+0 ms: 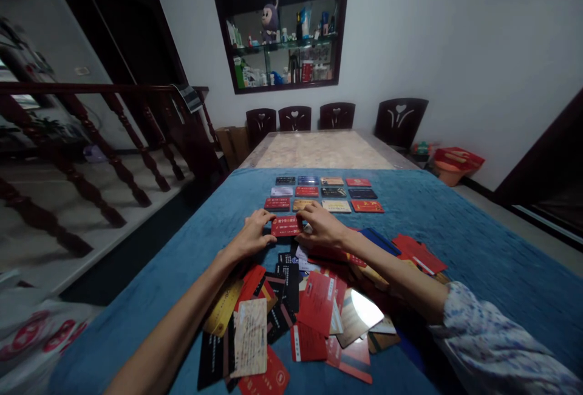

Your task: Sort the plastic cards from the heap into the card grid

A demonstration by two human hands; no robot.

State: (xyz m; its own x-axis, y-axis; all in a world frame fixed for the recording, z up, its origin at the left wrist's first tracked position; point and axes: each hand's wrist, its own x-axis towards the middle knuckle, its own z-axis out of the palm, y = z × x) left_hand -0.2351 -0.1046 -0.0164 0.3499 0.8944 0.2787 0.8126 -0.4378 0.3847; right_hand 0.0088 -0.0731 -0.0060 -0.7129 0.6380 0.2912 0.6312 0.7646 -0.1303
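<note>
A red card with pale lettering (286,226) is held between my two hands, just above or against the blue cloth. My left hand (254,232) pinches its left edge with fingers and thumb. Over its right edge my right hand (324,226) is closed, partly hiding that corner. Beyond the card lie several rows of neatly placed cards, among them a red card (277,203) and a cream card (336,206). Nearer me spreads a loose, overlapping pile with a yellow card (224,308), a beige card (251,337) and a shiny gold card (357,322).
The blue cloth (200,225) covers the near part of a long table (314,149). Dark chairs (295,119) stand at its far end. A wooden railing (109,87) runs along the left, with a white plastic bag (40,334) low beside the table.
</note>
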